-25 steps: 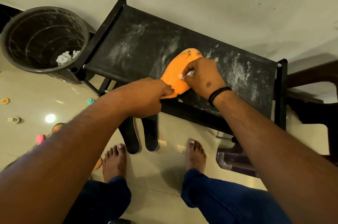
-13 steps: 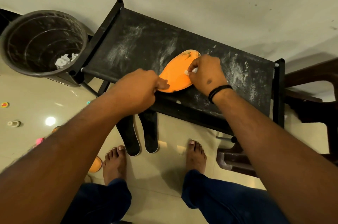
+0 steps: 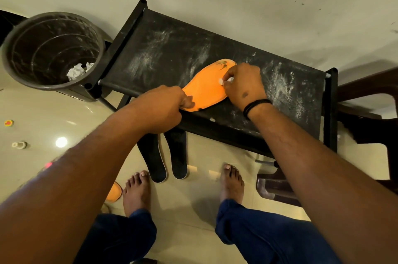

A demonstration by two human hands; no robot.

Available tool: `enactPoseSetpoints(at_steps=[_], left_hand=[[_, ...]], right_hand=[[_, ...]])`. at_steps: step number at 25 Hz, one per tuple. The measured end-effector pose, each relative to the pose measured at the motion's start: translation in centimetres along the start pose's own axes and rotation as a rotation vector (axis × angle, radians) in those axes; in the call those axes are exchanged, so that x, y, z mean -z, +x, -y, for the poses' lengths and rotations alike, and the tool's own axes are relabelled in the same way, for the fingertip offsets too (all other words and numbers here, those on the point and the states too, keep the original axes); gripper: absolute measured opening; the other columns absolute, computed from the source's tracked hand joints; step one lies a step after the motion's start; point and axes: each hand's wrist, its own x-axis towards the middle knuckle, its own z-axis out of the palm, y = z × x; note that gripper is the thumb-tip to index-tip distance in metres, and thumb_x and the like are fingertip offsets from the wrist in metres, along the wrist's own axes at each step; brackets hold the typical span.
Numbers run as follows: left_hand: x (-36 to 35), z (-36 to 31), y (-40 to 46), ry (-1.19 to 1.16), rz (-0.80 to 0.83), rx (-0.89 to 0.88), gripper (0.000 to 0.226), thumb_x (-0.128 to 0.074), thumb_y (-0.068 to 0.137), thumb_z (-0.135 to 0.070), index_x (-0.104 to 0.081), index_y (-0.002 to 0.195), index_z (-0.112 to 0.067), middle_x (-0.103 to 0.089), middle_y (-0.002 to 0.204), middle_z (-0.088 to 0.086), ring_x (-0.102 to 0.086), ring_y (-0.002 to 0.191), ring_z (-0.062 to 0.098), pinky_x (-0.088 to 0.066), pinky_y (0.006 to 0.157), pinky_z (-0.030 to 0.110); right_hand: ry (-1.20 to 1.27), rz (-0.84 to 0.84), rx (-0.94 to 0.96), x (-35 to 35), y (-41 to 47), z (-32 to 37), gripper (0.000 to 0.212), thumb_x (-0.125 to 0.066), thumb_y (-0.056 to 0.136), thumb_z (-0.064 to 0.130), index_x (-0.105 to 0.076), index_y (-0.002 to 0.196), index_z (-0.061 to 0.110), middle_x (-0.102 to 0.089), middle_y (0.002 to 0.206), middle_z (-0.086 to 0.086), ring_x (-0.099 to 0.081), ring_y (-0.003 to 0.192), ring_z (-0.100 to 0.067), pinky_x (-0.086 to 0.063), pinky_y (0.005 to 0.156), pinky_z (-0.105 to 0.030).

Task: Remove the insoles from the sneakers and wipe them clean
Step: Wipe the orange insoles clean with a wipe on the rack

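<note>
You were mid-wipe: your left hand (image 3: 160, 110) pinched the near end of the orange insole (image 3: 205, 89), pinning it flat on the dusty black rack (image 3: 163, 48), while your right hand (image 3: 242, 85) pinched a small white wad (image 3: 221, 81) against its far half. The next stroke probably needed that anchor kept firm. The insole looked bright, marked only at its far tip.

No text can be read; the dark print on the flat orange foam insole (image 3: 206, 89), just beyond the right hand's fingertips (image 3: 225, 79), is illegible.
</note>
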Motion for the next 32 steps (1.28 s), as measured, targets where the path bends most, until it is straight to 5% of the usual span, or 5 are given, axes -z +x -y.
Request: enactPoseSetpoints(at_steps=[6,12,18,25,32], left_hand=[[0.2,-0.3,-0.5,-0.024,0.029,-0.034,0.043,-0.045,0.091,-0.004,-0.067,0.12,-0.027,-0.065,0.1,0.002,-0.063,0.081,0.022,-0.055,0.073,0.038],[0.1,-1.0,-0.4,0.057,0.1,-0.027,0.05,-0.043,0.094,-0.006,-0.051,0.142,-0.018,-0.051,0.141,0.014,-0.05,0.127,0.034,-0.045,0.104,0.05],[-0.3,-1.4,-0.3,0.021,0.091,-0.026,0.033,-0.046,0.096,-0.013,-0.061,0.123,-0.023,-0.059,0.101,0.003,-0.059,0.086,0.019,-0.047,0.07,0.031],[-0.2,-1.0,-0.5,0.013,0.091,-0.028,0.043,-0.046,0.093,-0.018,-0.055,0.135,-0.021,-0.054,0.136,0.01,-0.056,0.121,0.03,-0.049,0.1,0.048],[0.3,-1.7,-0.6,-0.035,0.074,-0.019,0.018,-0.048,0.095,-0.013,-0.065,0.103,-0.015,-0.058,0.088,0.006,-0.056,0.075,0.018,-0.049,0.07,0.034]], right_hand=[[0.125,0.125,0.299,-1.0,-2.9,4.8,0.023,-0.059,0.084,0.003,-0.077,0.097,0.01,-0.074,0.103,-0.008,-0.066,0.094,-0.02,-0.047,0.079,-0.021],[0.054,-0.046,0.018,-0.7,0.3,0.9,0.026,-0.057,0.086,0.001,-0.077,0.096,0.014,-0.072,0.107,-0.008,-0.067,0.097,-0.023,-0.053,0.089,-0.029],[0.106,0.085,0.329,-1.9,-2.0,5.1,0.023,-0.06,0.084,0.004,-0.077,0.097,0.009,-0.072,0.105,-0.011,-0.065,0.098,-0.024,-0.05,0.088,-0.032],[0.004,-0.094,0.049,-1.2,1.0,0.4,0.029,-0.055,0.087,-0.003,-0.077,0.1,0.011,-0.067,0.116,-0.012,-0.065,0.104,-0.028,-0.05,0.096,-0.033],[0.042,0.084,0.411,-3.4,-1.2,5.2,0.021,-0.062,0.084,0.002,-0.076,0.1,0.008,-0.065,0.107,-0.014,-0.061,0.1,-0.03,-0.049,0.088,-0.04]])
